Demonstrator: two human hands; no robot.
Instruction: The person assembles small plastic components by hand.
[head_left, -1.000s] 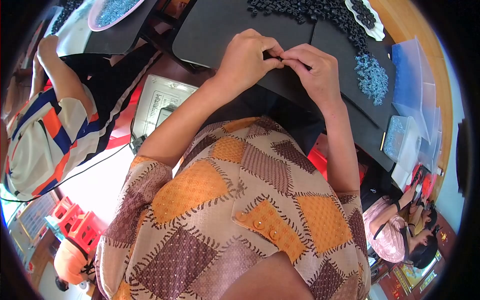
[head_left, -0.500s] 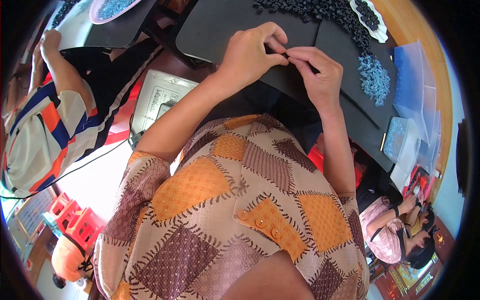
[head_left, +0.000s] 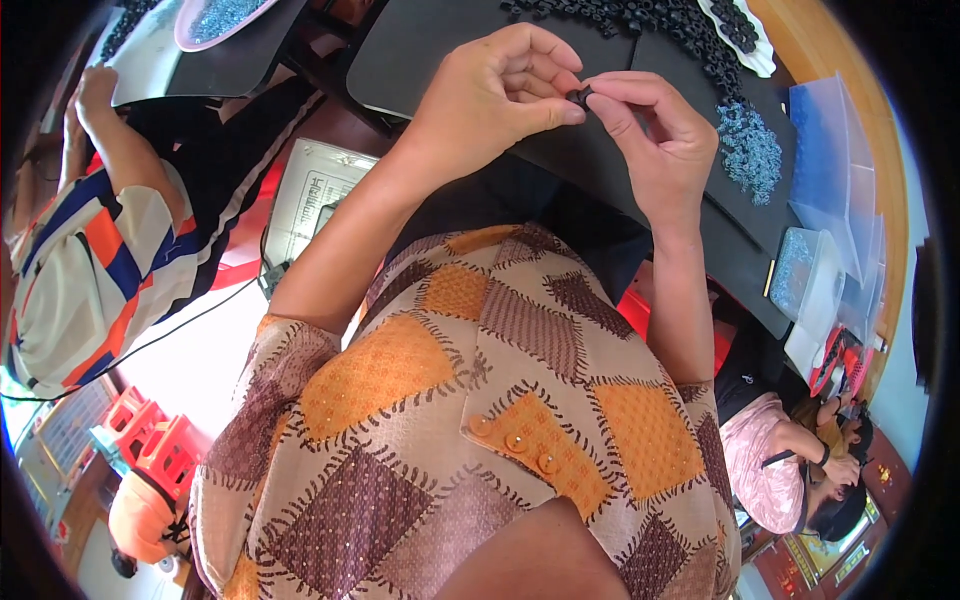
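I am looking down on the black desk (head_left: pixel 450 50), its far edge cut off. My left hand (head_left: pixel 490 95) and right hand (head_left: pixel 655 135) are meeting above it, fingertips pinching one small black ring (head_left: pixel 579 96) between them; its axis is too hidden to tell. Black rings (head_left: pixel 650 20) are lying heaped toward the far edge.

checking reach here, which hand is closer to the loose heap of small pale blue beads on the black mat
Right. The right hand is just left of the heap of small pale blue beads on the black mat; the left hand lies farther left.
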